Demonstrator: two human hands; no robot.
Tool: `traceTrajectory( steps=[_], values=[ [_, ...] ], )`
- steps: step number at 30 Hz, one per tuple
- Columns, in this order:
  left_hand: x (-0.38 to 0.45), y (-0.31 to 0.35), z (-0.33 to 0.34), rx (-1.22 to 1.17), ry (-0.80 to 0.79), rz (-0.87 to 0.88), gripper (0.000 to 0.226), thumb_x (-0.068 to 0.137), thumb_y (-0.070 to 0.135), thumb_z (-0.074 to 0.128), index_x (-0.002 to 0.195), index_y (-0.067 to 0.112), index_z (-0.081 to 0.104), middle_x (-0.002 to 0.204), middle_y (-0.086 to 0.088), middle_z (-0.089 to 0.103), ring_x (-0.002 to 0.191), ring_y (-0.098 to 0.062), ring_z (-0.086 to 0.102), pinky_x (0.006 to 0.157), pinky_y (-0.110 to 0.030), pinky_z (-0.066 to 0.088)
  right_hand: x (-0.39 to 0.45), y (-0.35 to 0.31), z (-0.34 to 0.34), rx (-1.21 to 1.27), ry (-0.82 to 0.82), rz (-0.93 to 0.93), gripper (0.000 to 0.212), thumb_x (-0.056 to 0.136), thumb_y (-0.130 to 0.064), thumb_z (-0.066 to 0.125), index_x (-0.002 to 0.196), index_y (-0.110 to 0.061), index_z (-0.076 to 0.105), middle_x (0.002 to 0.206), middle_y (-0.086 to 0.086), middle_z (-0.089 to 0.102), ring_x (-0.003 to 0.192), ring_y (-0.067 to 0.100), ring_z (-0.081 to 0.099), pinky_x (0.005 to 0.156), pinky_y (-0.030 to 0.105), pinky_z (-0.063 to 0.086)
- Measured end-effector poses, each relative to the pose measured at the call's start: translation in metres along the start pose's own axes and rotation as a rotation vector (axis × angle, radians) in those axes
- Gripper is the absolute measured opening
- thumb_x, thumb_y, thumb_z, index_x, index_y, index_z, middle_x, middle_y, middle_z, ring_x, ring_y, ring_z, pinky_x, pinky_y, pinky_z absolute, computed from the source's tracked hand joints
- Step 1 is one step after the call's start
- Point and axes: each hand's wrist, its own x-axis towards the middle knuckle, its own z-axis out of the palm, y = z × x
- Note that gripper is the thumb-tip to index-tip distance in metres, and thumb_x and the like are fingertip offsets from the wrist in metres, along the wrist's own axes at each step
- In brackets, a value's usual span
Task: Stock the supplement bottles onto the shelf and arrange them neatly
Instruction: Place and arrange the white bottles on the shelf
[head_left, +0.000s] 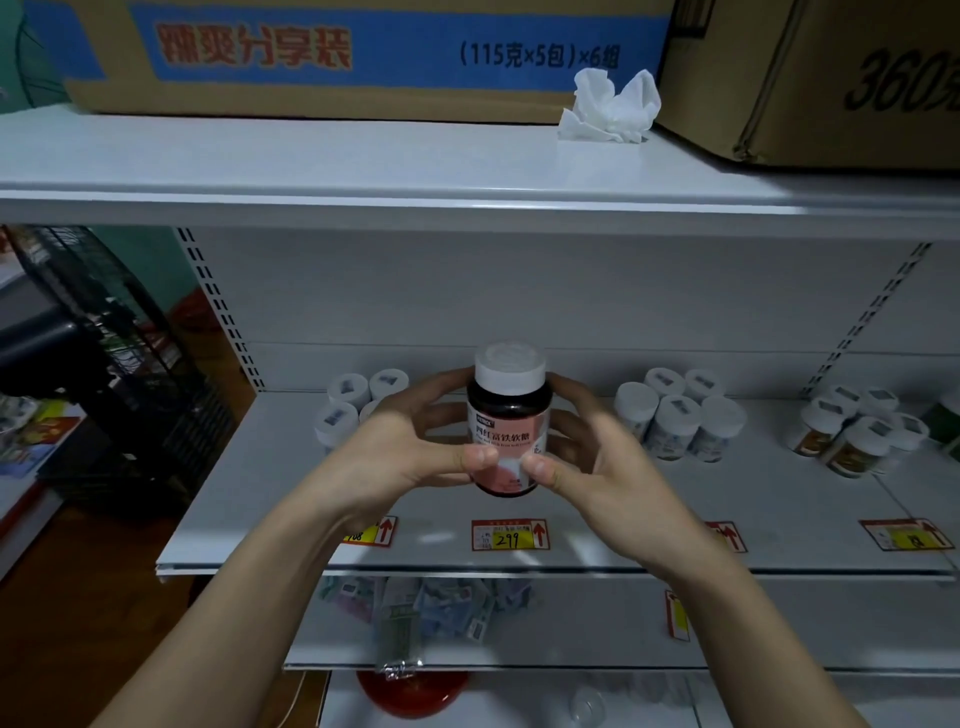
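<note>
A dark supplement bottle (509, 415) with a white cap and a pink label is held upright in front of the middle shelf (779, 519). My left hand (410, 441) grips its left side and my right hand (587, 452) grips its right side, thumbs pressed on the label. Behind my left hand stands a cluster of white-capped bottles (348, 400), partly hidden. To the right sits a group of white bottles (680, 418), and further right a group with orange labels (857, 436).
Red and yellow price tags (509, 535) line the shelf's front edge. On the top shelf stand cardboard boxes (363, 57) and a crumpled tissue (610, 111). A black fan (104, 353) is at the left. Packets (431, 603) lie on the lower shelf.
</note>
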Motion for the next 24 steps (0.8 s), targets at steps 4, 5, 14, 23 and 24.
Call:
traceTrajectory(
  steps=[4, 5, 14, 23, 24],
  values=[
    [0.001, -0.006, 0.005, 0.036, 0.009, 0.025, 0.072, 0.067, 0.021, 0.085, 0.132, 0.032, 0.056, 0.117, 0.009, 0.072, 0.103, -0.011, 0.072, 0.076, -0.030, 0.060, 0.000, 0.004, 0.004, 0.004, -0.038, -0.009, 0.062, 0.092, -0.001, 0.065, 0.132, -0.042, 0.041, 0.132, -0.016, 0.058, 0.124, -0.004, 0.054, 0.101, 0.014, 0.044],
    [0.002, -0.010, 0.005, 0.039, 0.022, 0.030, 0.072, 0.069, 0.021, 0.088, 0.132, 0.030, 0.056, 0.117, 0.009, 0.071, 0.103, -0.013, 0.072, 0.078, -0.033, 0.060, 0.000, 0.006, 0.006, 0.010, -0.042, -0.007, 0.061, 0.092, -0.001, 0.065, 0.131, -0.042, 0.041, 0.131, -0.019, 0.057, 0.123, -0.007, 0.053, 0.099, 0.011, 0.042],
    [0.032, -0.043, -0.006, -0.141, 0.359, 0.002, 0.057, 0.083, 0.014, 0.077, 0.135, 0.023, 0.055, 0.118, -0.004, 0.072, 0.107, -0.022, 0.069, 0.088, -0.039, 0.058, 0.024, 0.086, 0.007, -0.065, 0.302, 0.142, 0.024, 0.097, -0.012, 0.058, 0.112, -0.032, 0.058, 0.114, -0.012, 0.066, 0.114, 0.008, 0.060, 0.092, 0.018, 0.044],
    [0.096, -0.067, -0.029, -0.012, 0.454, 0.066, 0.052, 0.084, 0.005, 0.076, 0.131, 0.013, 0.056, 0.104, 0.003, 0.069, 0.075, 0.006, 0.065, 0.070, -0.012, 0.050, 0.050, 0.176, 0.005, -0.857, 0.021, 0.311, 0.060, 0.106, -0.042, 0.031, 0.158, -0.019, 0.015, 0.167, 0.002, 0.004, 0.154, 0.021, -0.002, 0.124, 0.040, -0.002],
    [0.102, -0.071, -0.029, 0.013, 0.450, 0.068, 0.052, 0.084, 0.001, 0.075, 0.132, 0.009, 0.055, 0.106, 0.003, 0.069, 0.077, 0.009, 0.065, 0.069, -0.009, 0.050, 0.048, 0.179, 0.007, -0.888, 0.031, 0.297, 0.059, 0.106, -0.041, 0.030, 0.158, -0.019, 0.016, 0.167, 0.003, 0.004, 0.154, 0.020, -0.002, 0.124, 0.039, -0.004]
  ],
)
